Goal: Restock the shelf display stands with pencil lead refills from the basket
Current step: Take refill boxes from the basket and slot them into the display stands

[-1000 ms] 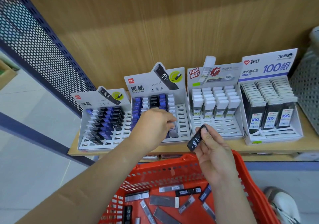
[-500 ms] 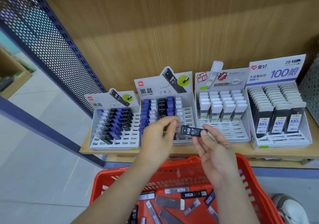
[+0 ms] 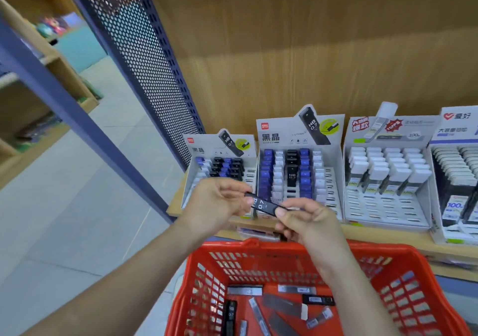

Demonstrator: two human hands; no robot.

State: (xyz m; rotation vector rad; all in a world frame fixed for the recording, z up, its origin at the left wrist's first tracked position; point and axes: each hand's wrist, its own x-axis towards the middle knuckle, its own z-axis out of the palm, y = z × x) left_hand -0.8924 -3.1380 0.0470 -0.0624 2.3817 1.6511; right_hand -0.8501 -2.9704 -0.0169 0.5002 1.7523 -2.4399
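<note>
The left hand (image 3: 217, 203) and right hand (image 3: 307, 219) each pinch one end of a single black case (image 3: 263, 205) printed "HB 0.7", fingers (image 3: 297, 203) closed on it. Beyond the fingers, four stands (image 3: 274, 128) sit on the shelf (image 3: 388, 234), two of them marked "黑晶" and "HB 0.7". Below the fingers, a red basket (image 3: 388, 251) holds loose refills (image 3: 284, 306).

**Head view.** I read the light as even, diffuse and fairly bright, and the shadows are soft-edged. The wooden back panel (image 3: 310, 38) is dimmer in its upper band. Wide-angle distortion bends the blue upright (image 3: 82, 122) and the perforated panel (image 3: 144, 64) toward the left edge. The far shelves (image 3: 28, 71) are blurred. The lead refill (image 3: 262, 204), pinched between the left hand (image 3: 217, 203) and the right hand (image 3: 307, 219), is slightly smeared, but its print is legible.
</note>
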